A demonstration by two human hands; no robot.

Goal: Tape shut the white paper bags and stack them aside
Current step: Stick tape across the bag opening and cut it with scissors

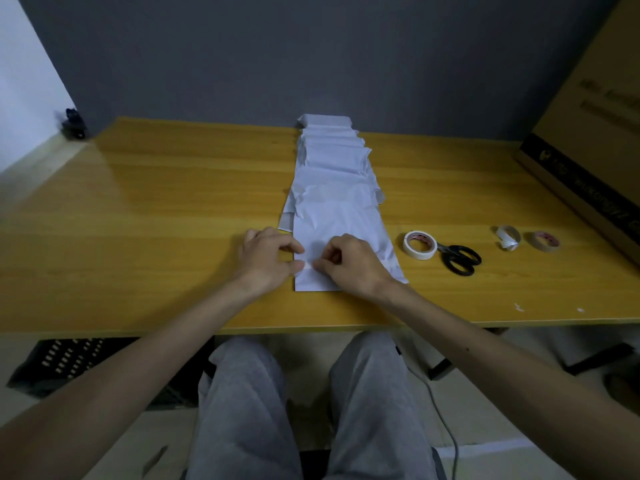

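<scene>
Farthest left, at the back corner of the bench (138, 209), sits a small black object (72, 123); too blurred to identify. Under the bench's left side is a black perforated crate (69, 362).

Left hand (268, 261): fingers curled, thumb and fingertips pinching the left end of a short strip of tape (306, 265) at the left edge of the nearest white paper bag (341, 223). This bag lies flat near the front edge of the bench, at its middle. Behind it a row of white paper bags (332, 157) runs in overlapping steps away to the back edge.

Right hand (349, 265): fingers curled, pinching the right end of the same strip and resting on the nearest bag. The strip is pale against white paper; I cannot tell whether it is stuck down.

Right of the bag, in order: a roll of cream masking tape (419, 244) lying flat, touching black-handled scissors (459, 258); well apart, a small white tape roll (507, 237) with a loose end; just beside it a brown tape roll (543, 241). Small white scraps (519, 307) lie near the front edge. A large cardboard box (588, 116) stands at the far right.
</scene>
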